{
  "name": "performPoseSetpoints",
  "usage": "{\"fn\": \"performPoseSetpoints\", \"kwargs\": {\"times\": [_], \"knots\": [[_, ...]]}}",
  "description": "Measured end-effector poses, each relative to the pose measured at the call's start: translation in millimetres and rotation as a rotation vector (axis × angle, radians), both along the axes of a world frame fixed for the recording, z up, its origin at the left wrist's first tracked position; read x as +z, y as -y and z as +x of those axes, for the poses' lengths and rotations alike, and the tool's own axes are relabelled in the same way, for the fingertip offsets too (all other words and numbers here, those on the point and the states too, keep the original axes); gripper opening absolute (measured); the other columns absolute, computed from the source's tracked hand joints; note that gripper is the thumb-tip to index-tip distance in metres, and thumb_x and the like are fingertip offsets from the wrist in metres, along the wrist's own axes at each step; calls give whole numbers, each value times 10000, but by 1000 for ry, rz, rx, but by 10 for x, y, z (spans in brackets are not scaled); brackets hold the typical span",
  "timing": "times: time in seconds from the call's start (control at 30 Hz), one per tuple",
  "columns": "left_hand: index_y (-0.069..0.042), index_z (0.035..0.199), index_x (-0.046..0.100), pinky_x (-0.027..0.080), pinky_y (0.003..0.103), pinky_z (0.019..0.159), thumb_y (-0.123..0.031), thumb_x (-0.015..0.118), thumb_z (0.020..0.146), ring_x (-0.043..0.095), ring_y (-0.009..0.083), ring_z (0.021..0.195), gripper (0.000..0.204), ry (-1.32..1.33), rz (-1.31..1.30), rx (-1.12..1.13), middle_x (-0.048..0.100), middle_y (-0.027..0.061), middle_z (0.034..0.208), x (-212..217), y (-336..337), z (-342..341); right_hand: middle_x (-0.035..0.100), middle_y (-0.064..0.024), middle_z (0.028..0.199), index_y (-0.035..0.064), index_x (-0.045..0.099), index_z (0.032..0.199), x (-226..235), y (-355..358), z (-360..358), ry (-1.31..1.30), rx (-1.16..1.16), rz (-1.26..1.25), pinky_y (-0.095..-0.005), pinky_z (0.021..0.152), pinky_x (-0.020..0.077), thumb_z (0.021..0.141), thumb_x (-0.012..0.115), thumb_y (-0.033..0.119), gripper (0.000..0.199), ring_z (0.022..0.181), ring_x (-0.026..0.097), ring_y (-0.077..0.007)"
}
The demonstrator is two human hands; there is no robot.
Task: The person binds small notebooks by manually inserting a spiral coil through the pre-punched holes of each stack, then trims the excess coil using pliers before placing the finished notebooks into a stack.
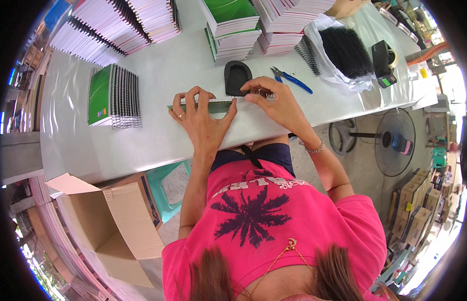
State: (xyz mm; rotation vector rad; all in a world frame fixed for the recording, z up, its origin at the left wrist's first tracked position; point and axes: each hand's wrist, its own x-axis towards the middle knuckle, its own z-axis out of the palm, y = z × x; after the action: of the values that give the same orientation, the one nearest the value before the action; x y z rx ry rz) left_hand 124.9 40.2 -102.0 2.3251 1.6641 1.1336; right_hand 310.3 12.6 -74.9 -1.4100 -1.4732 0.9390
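Left hand [201, 123] half-curled, fingers and thumb spread over a slim green-covered notebook with a punched edge [219, 107], holding it flat on the pale, shiny tabletop [158, 143] near the front edge, likely so it can't slide. Right hand [281, 103] nearly closed, thumb and forefinger pinched at the notebook's right end, apparently on a dark wire coil [264, 94]; exact grip partly hidden. Probably held there to line coil up with holes.

Blue-handled cutters [299, 84] just beyond right hand, presumably for easy reach. Green coil-bound notebooks [100, 95] stacked at left, coils facing right, out of the way.

Containers: crumpled translucent plastic bag [322, 23], open, full of black spiral coils [344, 50]. Black shallow moulded holder [237, 76] behind notebook, contents unclear. Brown cardboard box [130, 218] below table, flaps open, bare inner walls showing.
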Motion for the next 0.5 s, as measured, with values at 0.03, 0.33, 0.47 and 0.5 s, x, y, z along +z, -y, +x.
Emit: {"fn": "performPoseSetpoints", "kwargs": {"times": [0.03, 0.33, 0.47, 0.5], "knots": [[-90, 911, 619, 284, 486, 1002, -326, 844, 664, 379, 339, 1198, 408, 4, 3, -1, 541, 55, 1116, -3, -1, 1, 672, -61, 972, 5, 680, 1051, 37, 3, 11, 13, 6, -27, -285, 786, 472, 865, 702, 88, 205, 826, 577, -143], [-105, 897, 617, 275, 474, 1009, -332, 846, 670, 396, 320, 1184, 395, -5, 11, -13, 548, 48, 1079, -6, -11, -16, 655, -78, 924, 19, 686, 1024, -4, 14, -34, 87, 41, 93, -310, 721, 464, 837, 701, 64, 193, 778, 574, -184], [-110, 929, 619, 274, 474, 1008, -375, 841, 690, 401, 315, 1172, 420, -31, 3, -15, 550, 40, 1075, 22, -5, -15, 662, -86, 912, 35, 673, 994, -61, -41, 27, 261, 129, 216, -350, 736, 445, 857, 676, 95, 150, 800, 603, -226], [-112, 940, 621, 275, 474, 1007, -390, 838, 698, 402, 313, 1168, 427, -40, -2, -15, 551, 38, 1074, 20, -6, -25, 659, -87, 911, 42, 665, 989, -19, -27, -10, 254, 86, 188, -361, 759, 432, 871, 660, 106, 134, 823, 606, -238]]}}
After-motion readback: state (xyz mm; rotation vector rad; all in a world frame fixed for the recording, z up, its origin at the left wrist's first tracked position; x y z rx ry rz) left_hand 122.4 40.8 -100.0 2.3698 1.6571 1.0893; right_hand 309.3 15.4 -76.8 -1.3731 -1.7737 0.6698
